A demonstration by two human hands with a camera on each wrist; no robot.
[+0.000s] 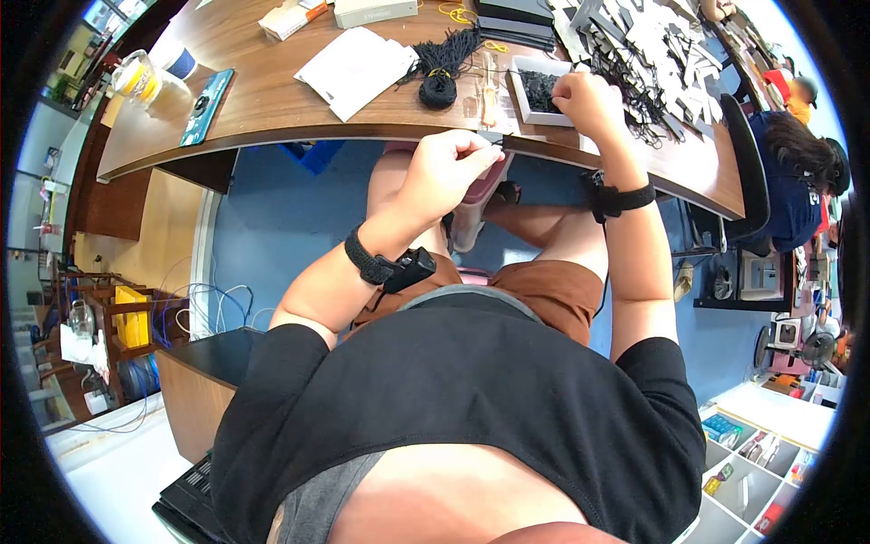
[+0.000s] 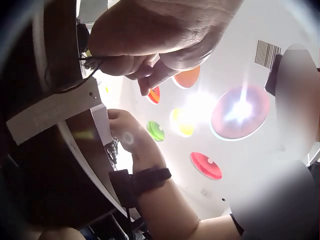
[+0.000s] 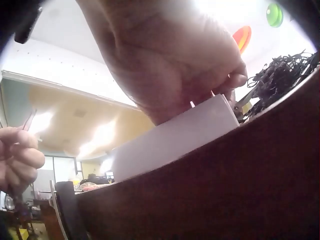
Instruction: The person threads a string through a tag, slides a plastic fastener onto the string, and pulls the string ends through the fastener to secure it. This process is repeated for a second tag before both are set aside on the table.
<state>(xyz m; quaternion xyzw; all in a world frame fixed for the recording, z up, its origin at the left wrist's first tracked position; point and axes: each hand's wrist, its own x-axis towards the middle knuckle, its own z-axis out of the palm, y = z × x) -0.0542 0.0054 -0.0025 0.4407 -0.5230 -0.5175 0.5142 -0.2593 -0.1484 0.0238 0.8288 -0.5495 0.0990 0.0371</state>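
Note:
My left hand is at the table's front edge, thumb and forefinger pinching a thin black cord. From this cord hangs a pale rectangular tag with a small hole near one end, in the left wrist view. My right hand reaches into a shallow white box at the table edge, fingers bent down among small black pieces. In the right wrist view, the box's white wall hides the fingertips, so I cannot tell whether they hold a piece.
Right of the box spreads a heap of tags with black cords. To its left lie a black cord bundle, white sheets and a blue phone-like item. A plastic cup stands far left. Another person sits at right.

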